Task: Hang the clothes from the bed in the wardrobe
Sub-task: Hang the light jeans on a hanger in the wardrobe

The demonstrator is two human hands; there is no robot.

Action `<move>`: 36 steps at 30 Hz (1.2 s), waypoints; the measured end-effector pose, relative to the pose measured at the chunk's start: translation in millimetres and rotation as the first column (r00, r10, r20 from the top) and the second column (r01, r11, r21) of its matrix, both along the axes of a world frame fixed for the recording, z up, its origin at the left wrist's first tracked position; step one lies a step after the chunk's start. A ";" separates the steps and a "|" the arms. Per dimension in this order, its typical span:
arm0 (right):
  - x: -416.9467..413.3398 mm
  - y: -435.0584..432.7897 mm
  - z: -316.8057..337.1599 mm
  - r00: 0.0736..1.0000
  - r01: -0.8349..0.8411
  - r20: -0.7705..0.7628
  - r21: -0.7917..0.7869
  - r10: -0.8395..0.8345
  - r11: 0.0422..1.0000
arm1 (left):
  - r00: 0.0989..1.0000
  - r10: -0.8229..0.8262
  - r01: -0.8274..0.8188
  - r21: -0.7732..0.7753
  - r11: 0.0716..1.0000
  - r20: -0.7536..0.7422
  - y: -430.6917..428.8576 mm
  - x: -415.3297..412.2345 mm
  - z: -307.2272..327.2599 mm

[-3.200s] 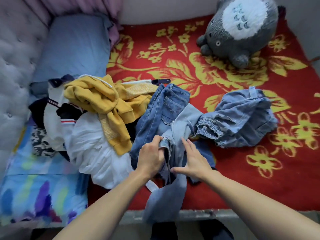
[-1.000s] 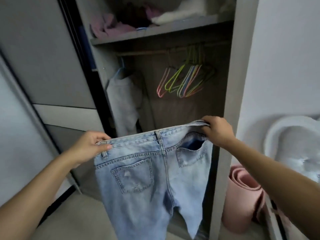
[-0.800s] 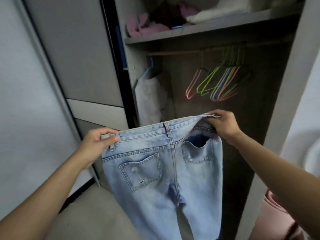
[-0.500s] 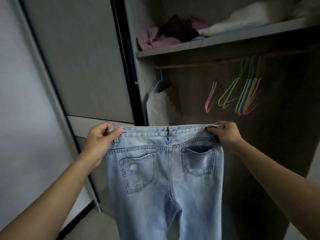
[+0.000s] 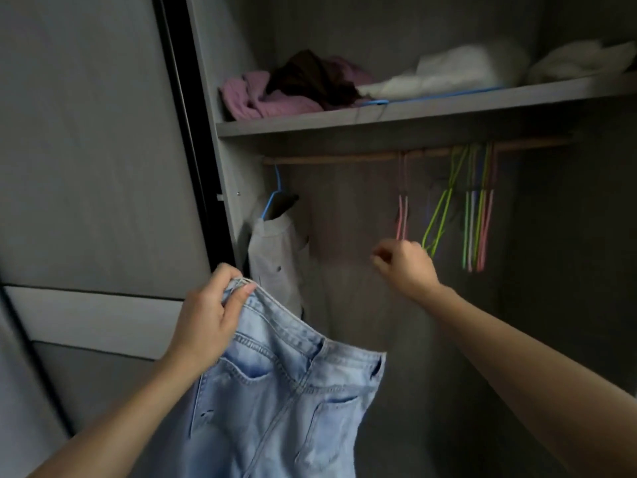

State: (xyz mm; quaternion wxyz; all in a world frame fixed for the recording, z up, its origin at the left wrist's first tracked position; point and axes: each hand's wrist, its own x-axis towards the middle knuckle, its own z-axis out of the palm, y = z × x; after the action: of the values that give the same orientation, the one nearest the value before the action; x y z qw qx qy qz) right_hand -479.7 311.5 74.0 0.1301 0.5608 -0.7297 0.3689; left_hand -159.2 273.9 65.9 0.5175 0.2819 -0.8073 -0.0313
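Denim, pale blue: the jeans [image 5: 286, 391] hang at six o'clock before the open wardrobe [image 5: 222, 174], the left grip [image 5: 206, 315] pinching one waistband corner between thumb and curled fingers, forearm rising from seven o'clock. The right grip [image 5: 403, 267], arm stretched in from four o'clock, is curled with nothing seen inside it, just below the pink hanger [image 5: 401, 215] on the rail [image 5: 344, 158]; whether it touches the green hanger [image 5: 437, 217] is unclear.
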 end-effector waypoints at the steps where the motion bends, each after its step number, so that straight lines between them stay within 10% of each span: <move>1: -8.1 -16.3 13.7 0.998 0.045 -0.038 -0.044 -0.047 0.998 | 0.999 -0.013 0.013 -0.024 1.000 0.030 -7.9 -3.6 -2.9; 12: -86.5 -144.0 46.1 0.867 0.489 -0.201 0.170 -0.456 0.856 | 0.998 0.021 -0.016 -0.078 0.997 0.057 -102.7 -3.1 -11.1; 29: 4.5 -139.6 19.1 0.946 0.302 0.203 -0.259 -0.254 0.917 | 0.942 -0.335 0.335 -0.025 0.942 0.017 -200.4 4.2 -16.0; 36: 64.1 -88.3 -61.7 0.837 0.326 0.515 -0.201 -0.183 0.924 | 0.883 -0.460 0.461 0.016 0.887 0.088 -211.2 4.8 -30.2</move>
State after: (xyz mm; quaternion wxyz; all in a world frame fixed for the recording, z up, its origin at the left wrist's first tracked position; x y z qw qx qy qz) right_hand -415.5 223.2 12.4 0.0688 0.3224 -0.7475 0.5767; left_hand -154.5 62.7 35.7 0.4594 0.0819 -0.8736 -0.1383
